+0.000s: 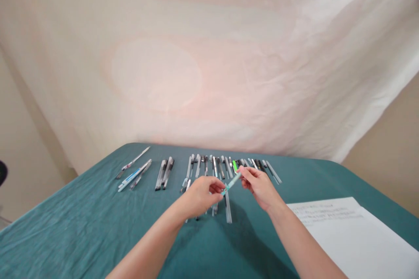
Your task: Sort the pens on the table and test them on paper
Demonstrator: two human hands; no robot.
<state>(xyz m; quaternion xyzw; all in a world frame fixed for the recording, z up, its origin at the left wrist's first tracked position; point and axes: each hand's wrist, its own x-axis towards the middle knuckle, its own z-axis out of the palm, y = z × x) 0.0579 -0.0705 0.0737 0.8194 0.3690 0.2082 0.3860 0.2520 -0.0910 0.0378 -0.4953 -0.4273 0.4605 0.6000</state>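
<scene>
A light mint-green pen (233,181) is held slanted in the air between my two hands, over the middle of the table. My left hand (207,191) is closed on its lower left end, thumb and fingers pinching. The upper right end sits in the pinched fingertips of my right hand (257,183). Beneath and behind the hands lie several pens in a row, among them a bright green one (235,166). A clear pen (228,209) lies just below the held one. My left hand hides part of the nearer pens.
A dark green cloth (98,226) covers the table. To the left are a group of clear pens with black parts (164,173) and a looser group with a blue-and-white pen (134,176). Sheets of paper with handwriting (353,235) lie at the right. A pale curtain (209,74) hangs behind.
</scene>
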